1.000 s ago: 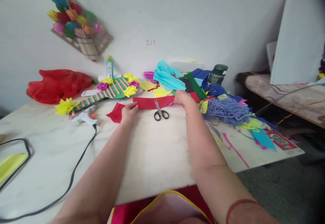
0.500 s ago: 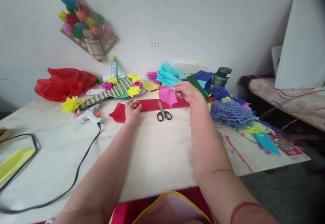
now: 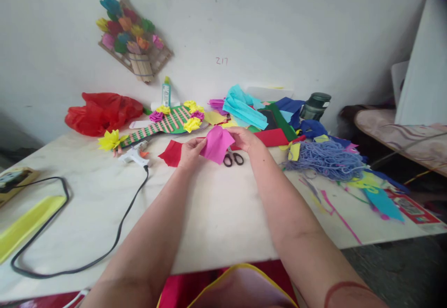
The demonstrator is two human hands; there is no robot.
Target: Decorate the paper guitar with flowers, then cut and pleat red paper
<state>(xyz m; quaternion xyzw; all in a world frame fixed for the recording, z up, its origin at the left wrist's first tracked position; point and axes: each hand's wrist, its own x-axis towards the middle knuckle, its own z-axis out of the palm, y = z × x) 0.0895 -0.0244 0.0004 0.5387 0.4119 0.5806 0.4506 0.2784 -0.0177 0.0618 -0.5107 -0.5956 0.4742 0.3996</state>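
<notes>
Pink paper sheet [image 3: 216, 144], soft, creased and roughly square, hangs just above the bench [image 3: 216, 205] toward its far edge. Left hand [image 3: 191, 150] and right hand [image 3: 246, 139] fingers pinch its opposite edges, black scissors [image 3: 233, 158] lying just beside.

A pale worktop [image 3: 216, 215] stands against a white wall. On the wall hangs a slatted wooden rack of paper flowers [image 3: 132, 38]. Along the back edge lie a crumpled red plastic bag [image 3: 101, 111], a glue bottle [image 3: 166, 92] standing upright, and a green paper guitar [image 3: 164, 124] trimmed with yellow and purple flowers. A white glue gun [image 3: 134, 156] lies near it, its black cord [image 3: 104, 247] looping left. Black-handled scissors [image 3: 233, 158] rest mid-worktop; lilac yarn [image 3: 328, 158] is heaped to the right beside a dark green jar [image 3: 316, 105].
</notes>
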